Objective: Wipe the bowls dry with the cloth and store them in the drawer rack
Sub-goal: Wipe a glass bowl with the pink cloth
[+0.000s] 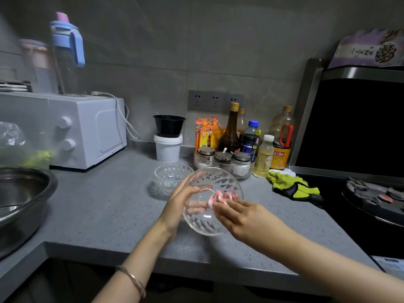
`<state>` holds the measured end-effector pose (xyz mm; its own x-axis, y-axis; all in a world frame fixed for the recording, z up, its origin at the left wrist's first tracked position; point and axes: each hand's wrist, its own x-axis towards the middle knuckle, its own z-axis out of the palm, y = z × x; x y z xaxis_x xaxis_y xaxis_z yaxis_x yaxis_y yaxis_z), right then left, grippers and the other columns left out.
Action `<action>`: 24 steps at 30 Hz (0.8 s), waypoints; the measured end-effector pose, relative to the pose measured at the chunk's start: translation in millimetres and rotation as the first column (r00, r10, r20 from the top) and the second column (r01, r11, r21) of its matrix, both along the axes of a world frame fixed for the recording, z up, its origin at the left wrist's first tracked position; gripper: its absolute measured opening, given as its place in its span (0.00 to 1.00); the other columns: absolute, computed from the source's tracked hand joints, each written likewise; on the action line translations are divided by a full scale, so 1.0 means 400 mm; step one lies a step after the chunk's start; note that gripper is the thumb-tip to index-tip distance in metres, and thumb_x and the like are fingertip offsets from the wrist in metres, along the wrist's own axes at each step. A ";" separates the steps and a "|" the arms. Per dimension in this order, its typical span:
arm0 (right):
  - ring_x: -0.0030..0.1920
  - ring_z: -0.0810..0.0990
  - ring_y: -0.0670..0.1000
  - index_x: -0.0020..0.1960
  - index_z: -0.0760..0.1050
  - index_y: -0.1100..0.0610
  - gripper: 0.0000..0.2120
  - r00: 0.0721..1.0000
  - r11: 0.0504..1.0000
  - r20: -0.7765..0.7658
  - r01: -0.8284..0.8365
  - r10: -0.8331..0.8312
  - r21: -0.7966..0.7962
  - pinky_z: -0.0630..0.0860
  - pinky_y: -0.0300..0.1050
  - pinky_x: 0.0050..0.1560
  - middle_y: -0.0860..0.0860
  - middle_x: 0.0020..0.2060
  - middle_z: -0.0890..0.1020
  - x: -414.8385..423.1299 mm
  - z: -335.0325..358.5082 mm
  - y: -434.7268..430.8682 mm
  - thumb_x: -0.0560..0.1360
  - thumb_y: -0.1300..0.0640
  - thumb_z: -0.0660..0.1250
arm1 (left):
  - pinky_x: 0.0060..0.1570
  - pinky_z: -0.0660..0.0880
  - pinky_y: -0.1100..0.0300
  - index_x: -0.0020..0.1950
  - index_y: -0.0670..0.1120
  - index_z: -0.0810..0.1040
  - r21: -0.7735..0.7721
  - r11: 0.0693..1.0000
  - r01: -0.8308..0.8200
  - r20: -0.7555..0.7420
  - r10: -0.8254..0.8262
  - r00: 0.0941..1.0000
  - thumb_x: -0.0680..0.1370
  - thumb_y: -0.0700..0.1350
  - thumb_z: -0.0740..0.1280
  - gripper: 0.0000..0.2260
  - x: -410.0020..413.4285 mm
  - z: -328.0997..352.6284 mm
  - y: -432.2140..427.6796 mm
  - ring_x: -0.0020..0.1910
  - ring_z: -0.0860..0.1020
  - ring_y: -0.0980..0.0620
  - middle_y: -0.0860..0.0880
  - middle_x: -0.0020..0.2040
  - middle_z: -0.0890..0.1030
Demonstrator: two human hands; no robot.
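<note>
Two clear cut-glass bowls are in view. The nearer glass bowl [215,226] is held in the air above the grey speckled stone counter [105,206], tilted so its mouth faces the person. The left hand [185,201] grips it at the left side, fingers curled round the wall and showing through the glass. The right hand [240,215] reaches into the bowl, its fingertips pinching a small bunched pink-and-white cloth [223,196] against the inner wall. One thin bracelet [133,279] sits on the left wrist.

The second glass bowl [172,177] stands upright on the counter just behind the held one, apart from both hands.

Behind it, one black plastic bowl [169,125] is nested in one white plastic tub [168,149]. To the right, one clear glass tray [223,166] holds three lidded glass jars, with five bottles standing behind and beside it. The wall carries three grey sockets [215,101]. One green-and-black glove [293,186] lies beside the black stove [360,215]. On the left stand one white microwave oven [87,130] with two knobs and one steel basin [24,193]; the things on top of the microwave are too blurred to count.
</note>
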<state>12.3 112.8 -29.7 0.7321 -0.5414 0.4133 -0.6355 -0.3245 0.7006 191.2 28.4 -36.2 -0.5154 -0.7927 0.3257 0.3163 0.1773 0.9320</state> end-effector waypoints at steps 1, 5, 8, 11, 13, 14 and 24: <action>0.39 0.85 0.52 0.49 0.84 0.56 0.13 0.999 1.000 0.036 -0.004 0.005 -0.029 0.81 0.43 0.35 0.54 0.48 0.85 0.022 -0.005 0.001 0.66 0.61 0.66 | 0.55 0.77 0.49 0.69 0.53 0.70 0.001 1.000 -0.010 -0.038 0.010 0.999 0.71 0.48 0.61 0.25 -0.002 -0.002 0.006 0.59 0.79 0.51 0.50 0.62 0.80; 0.32 0.82 0.49 0.52 0.81 0.53 0.17 0.904 0.997 0.424 0.028 -0.057 0.074 0.71 0.39 0.23 0.49 0.50 0.84 0.110 -0.025 -0.010 0.64 0.58 0.76 | 0.54 0.76 0.57 0.68 0.60 0.69 -0.034 0.993 -0.110 -0.147 0.104 0.984 0.70 0.49 0.65 0.26 -0.042 -0.027 0.057 0.62 0.77 0.54 0.53 0.64 0.78; 0.40 0.84 0.49 0.58 0.78 0.52 0.25 0.801 0.979 0.594 -0.057 -0.072 0.196 0.77 0.40 0.28 0.46 0.55 0.82 0.115 -0.042 -0.019 0.61 0.59 0.78 | 0.57 0.77 0.55 0.67 0.56 0.72 0.007 0.981 -0.192 -0.187 0.190 0.964 0.73 0.50 0.61 0.22 -0.062 -0.030 0.072 0.59 0.78 0.55 0.52 0.64 0.77; 0.49 0.83 0.48 0.62 0.78 0.50 0.28 0.963 0.964 0.268 -0.103 0.035 0.245 0.79 0.40 0.44 0.47 0.60 0.80 0.048 -0.021 0.005 0.62 0.60 0.74 | 0.60 0.75 0.50 0.64 0.50 0.76 -0.019 0.988 -0.156 -0.114 0.153 0.982 0.73 0.49 0.58 0.20 -0.018 -0.009 0.027 0.60 0.78 0.54 0.51 0.63 0.78; 0.46 0.84 0.48 0.57 0.81 0.52 0.21 0.997 0.981 0.073 -0.040 0.027 0.188 0.81 0.41 0.44 0.49 0.55 0.83 0.008 0.007 0.014 0.63 0.59 0.73 | 0.61 0.74 0.45 0.63 0.52 0.76 -0.015 0.998 -0.059 0.010 0.059 0.998 0.73 0.51 0.60 0.20 0.007 0.002 -0.003 0.61 0.78 0.52 0.52 0.61 0.80; 0.44 0.85 0.49 0.54 0.83 0.53 0.18 0.999 0.991 0.035 -0.022 0.018 0.134 0.81 0.42 0.40 0.50 0.53 0.84 -0.001 0.009 0.013 0.64 0.60 0.71 | 0.61 0.74 0.44 0.64 0.54 0.76 0.000 1.000 -0.015 0.041 0.015 0.999 0.72 0.53 0.62 0.20 0.011 0.003 -0.008 0.62 0.77 0.52 0.52 0.61 0.80; 0.44 0.84 0.50 0.62 0.77 0.50 0.29 0.843 0.973 0.537 -0.091 -0.039 0.214 0.79 0.42 0.30 0.48 0.59 0.81 0.092 -0.033 -0.002 0.62 0.60 0.78 | 0.66 0.69 0.41 0.65 0.53 0.74 0.106 0.983 -0.148 -0.229 0.169 0.959 0.73 0.49 0.58 0.20 -0.069 -0.029 0.058 0.63 0.76 0.49 0.45 0.64 0.78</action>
<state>49.1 112.0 -43.0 0.4472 -0.6496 0.6148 -0.8776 -0.4514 0.1614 163.6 51.8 -47.8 -0.2980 -0.8886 0.3486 0.5032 0.1641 0.8485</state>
